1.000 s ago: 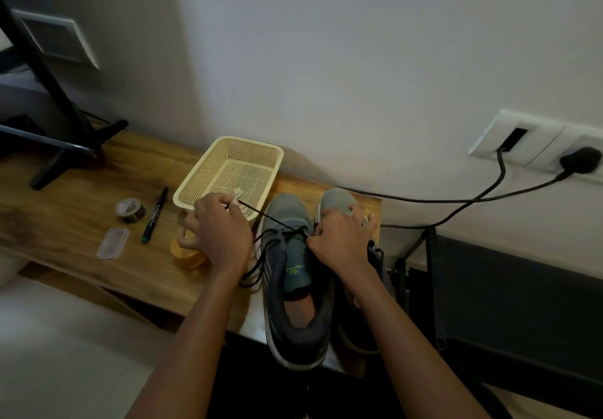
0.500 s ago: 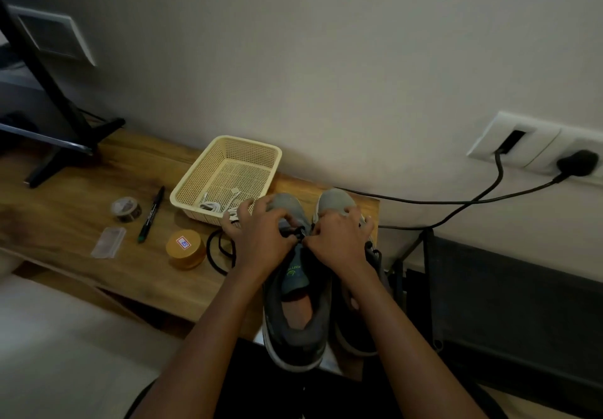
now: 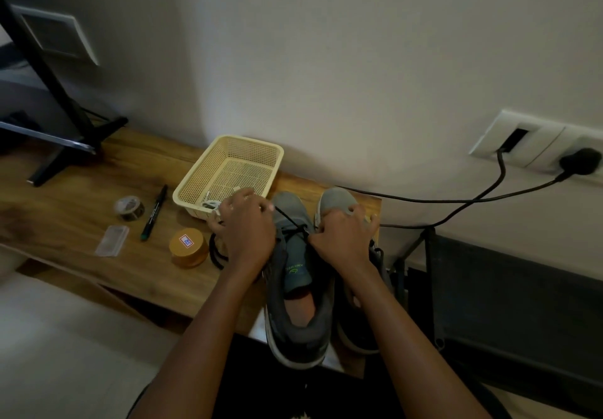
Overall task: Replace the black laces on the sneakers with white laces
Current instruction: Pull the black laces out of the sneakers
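Black shoelace [image 3: 286, 219]: ran taut from the lower eyelets of the grey mesh sneaker [image 3: 295, 291] up and left to the left hand [image 3: 248, 233]. That hand pinched the lace between curled fingertips above the toe. A slack loop of the same lace lay on the wood just left of the wrist.

Right hand [image 3: 343, 238]: fingers curled over the upper of the second grey sneaker [image 3: 333, 198], thumb side against the lacing of the first. Both shoes stood side by side, touching, toes to the wall, at the right end of the wooden table [image 3: 75, 223]. Their heels sat at or just past the near edge. The second sneaker lay close to the table's right edge.

White laces [image 3: 210, 204]: bundled in the near corner of the cream perforated plastic basket [image 3: 248, 141], partly hidden by the left knuckles. The basket stood just beside the first sneaker's toe, near the wall.

Left of the hands, all apart from each other:
- round orange tin with a small label [image 3: 188, 247], just beside the slack loop
- black marker pen [image 3: 154, 212]
- roll of clear tape [image 3: 130, 207]
- small clear plastic case [image 3: 112, 241]

Bare wood showed left of these, up to the black angled stand [image 3: 67, 125] at the far left.

Right of the table: black cables [image 3: 456, 201] ran from behind the shoes to the white wall socket plate [image 3: 528, 139]. A dark low unit [image 3: 522, 288] stood close to the table's right edge.
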The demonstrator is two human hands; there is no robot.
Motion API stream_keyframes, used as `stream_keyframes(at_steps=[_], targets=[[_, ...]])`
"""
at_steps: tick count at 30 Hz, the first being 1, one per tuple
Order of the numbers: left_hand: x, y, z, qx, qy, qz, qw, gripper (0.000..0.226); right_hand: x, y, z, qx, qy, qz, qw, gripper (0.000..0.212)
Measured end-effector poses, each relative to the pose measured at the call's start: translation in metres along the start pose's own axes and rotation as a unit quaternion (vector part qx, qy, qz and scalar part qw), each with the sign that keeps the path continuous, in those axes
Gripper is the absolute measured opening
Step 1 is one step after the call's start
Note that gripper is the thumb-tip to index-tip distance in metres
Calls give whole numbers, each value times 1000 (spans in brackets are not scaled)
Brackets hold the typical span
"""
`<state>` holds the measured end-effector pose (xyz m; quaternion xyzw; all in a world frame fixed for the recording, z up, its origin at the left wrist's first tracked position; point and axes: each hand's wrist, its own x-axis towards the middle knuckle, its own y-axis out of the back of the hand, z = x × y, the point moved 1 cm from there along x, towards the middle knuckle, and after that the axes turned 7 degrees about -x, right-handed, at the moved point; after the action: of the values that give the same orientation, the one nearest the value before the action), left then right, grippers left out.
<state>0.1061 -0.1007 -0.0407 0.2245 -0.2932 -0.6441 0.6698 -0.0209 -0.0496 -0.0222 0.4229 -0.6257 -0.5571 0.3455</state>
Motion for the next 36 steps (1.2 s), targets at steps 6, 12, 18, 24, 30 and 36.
stream_keyframes(at_steps=[6,12,18,24,30,36], targets=[[1,10,1,-177,171,172,954,20,1,-3,-5,17,8,-10,1000,16],[1,6,3,-234,221,206,924,18,-1,-5,-8,5,18,14,1000,20],[-5,12,3,-73,-43,78,993,23,1,-5,-3,17,17,5,1000,21],[-15,-7,11,137,-73,-108,982,15,-1,-2,-2,4,78,-5,997,33],[-14,-6,11,144,-27,-139,979,16,6,2,3,-12,69,-10,997,26],[-16,-9,11,149,-14,-155,977,11,6,5,-2,16,118,-73,990,21]])
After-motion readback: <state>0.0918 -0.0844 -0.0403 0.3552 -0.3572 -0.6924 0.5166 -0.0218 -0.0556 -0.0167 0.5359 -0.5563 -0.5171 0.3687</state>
